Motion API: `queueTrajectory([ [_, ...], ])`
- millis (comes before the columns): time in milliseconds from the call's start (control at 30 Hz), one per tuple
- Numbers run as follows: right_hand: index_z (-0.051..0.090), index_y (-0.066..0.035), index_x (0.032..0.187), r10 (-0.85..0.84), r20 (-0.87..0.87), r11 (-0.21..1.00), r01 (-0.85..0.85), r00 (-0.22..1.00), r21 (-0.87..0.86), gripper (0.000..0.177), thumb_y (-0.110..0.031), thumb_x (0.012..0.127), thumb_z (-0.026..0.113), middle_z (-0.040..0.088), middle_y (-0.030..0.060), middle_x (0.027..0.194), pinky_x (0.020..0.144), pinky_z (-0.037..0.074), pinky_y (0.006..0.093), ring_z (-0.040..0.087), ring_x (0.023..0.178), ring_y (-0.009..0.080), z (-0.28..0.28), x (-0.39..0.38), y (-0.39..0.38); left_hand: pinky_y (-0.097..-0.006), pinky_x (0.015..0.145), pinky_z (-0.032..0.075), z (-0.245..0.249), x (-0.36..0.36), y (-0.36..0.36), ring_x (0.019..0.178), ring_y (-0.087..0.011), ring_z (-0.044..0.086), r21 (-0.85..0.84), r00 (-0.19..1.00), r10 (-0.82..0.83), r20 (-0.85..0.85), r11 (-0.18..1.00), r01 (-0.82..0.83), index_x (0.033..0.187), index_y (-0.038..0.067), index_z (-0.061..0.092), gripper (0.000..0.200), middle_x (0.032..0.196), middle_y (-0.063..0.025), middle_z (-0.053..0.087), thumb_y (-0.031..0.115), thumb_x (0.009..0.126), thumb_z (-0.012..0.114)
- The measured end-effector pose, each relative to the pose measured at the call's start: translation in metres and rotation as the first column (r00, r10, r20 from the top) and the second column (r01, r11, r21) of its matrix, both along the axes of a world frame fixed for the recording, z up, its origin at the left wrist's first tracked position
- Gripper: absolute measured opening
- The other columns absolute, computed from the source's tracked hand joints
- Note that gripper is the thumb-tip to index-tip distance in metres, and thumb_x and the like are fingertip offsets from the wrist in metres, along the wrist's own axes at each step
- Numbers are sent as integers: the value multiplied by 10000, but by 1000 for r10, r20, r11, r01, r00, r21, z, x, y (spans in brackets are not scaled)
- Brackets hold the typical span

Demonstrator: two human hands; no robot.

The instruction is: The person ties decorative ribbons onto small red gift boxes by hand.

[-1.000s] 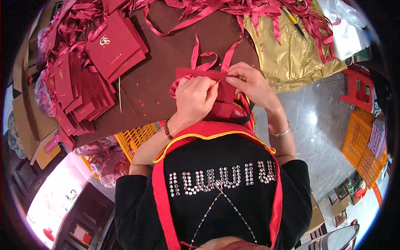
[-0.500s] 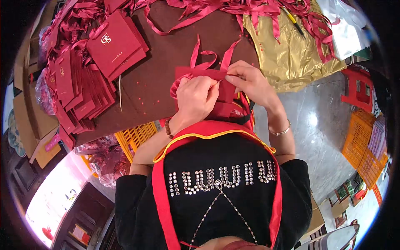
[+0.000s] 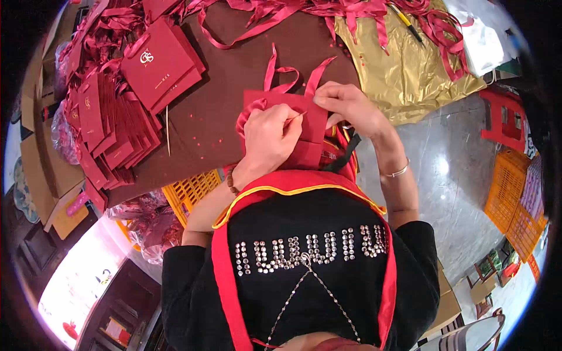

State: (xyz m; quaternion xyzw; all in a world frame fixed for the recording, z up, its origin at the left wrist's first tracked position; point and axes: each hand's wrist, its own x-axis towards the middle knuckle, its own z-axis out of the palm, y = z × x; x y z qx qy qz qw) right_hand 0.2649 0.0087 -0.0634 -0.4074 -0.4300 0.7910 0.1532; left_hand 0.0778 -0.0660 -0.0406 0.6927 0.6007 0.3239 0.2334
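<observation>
The red paper bag [image 3: 305,121] lies flat at the near edge of the brown worktop [image 3: 222,111], directly in front of the person's chest, and is held between both hands. The left hand [image 3: 266,137] is laid over the bag's left part. Its grip is pressed together on a thin stick [image 3: 297,117], whose tip is directed across the bag face toward the right hand. The right hand [image 3: 351,106] is placed at the bag's upper right corner, and its grip is pinched on the bag's top edge. A red ribbon [image 3: 274,70] is seen rising from that top edge in two strands and a loop, lying on the worktop beyond the bag.

To the left, well apart from the hands, a stack of finished red bags [image 3: 158,61] with a pale logo is placed, and below it a fanned row of further bags [image 3: 111,131]. A second stick [image 3: 167,130] lies between this row and the hands. A heap of loose ribbons [image 3: 328,9] is spread along the far edge. A gold foil sheet [image 3: 410,73] lies to the right, with a yellow pen [image 3: 405,16] upon it.
</observation>
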Motion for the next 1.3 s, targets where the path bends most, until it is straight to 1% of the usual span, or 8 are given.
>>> queueTrajectory([
  [167,603,34,993,11,-25,999,-12,1000,-48,261,-208,905,571,500,17,992,652,540,250,569,852,106,2,-3,2,-353,625,459,8,-6,-12,647,-261,611,-149,999,37,-30,988,-41,773,33,634,91,723,-122,645,119,790,660],
  [467,610,18,985,11,-36,999,-13,999,-52,256,-222,906,567,535,18,965,659,546,271,580,858,119,-2,-7,-1,-365,519,438,-3,-5,-7,570,-267,581,16,997,60,43,998,-61,745,50,596,76,667,-109,596,105,784,632],
  [633,586,24,991,20,-28,999,-21,999,-34,247,-210,920,550,477,-9,978,640,532,226,565,825,74,5,-10,-4,-371,527,449,2,-4,-1,578,-276,592,-34,997,62,43,998,-61,745,38,590,90,664,-120,599,109,782,630],
  [967,605,28,951,-13,61,977,-1,998,212,172,-123,870,614,486,17,1007,651,480,236,545,809,87,7,-15,-17,-362,565,475,18,-6,9,621,-303,616,-187,998,12,-59,982,-23,767,16,609,89,692,-150,617,102,778,630],
  [1033,607,27,949,-39,34,971,29,999,238,158,-102,860,624,490,20,1007,653,471,234,543,797,85,5,-15,-19,-384,548,465,14,-6,7,611,-307,603,-115,997,-7,-71,993,-1,745,26,574,87,673,-141,600,98,766,618],
  [1133,613,10,953,-29,95,918,-12,995,397,140,-96,862,615,494,24,1013,662,461,229,540,779,81,1,-15,-23,-408,532,455,16,-2,5,606,-311,587,-5,993,-44,-107,999,44,724,37,532,93,658,-132,576,88,751,605],
  [1200,617,-2,964,-47,28,752,17,999,659,145,-103,861,618,500,24,1035,636,461,228,539,763,77,-1,-17,-27,-412,530,454,14,-1,4,611,-312,577,54,986,-64,-152,996,73,724,36,518,93,666,-132,558,75,752,597],
  [1300,622,-5,969,-45,118,866,-21,992,500,152,-106,856,624,512,28,1037,610,458,221,541,767,78,19,-15,-29,-397,541,436,13,-3,1,600,-291,561,90,991,-74,-111,992,84,727,40,521,107,677,-105,556,92,769,605],
])
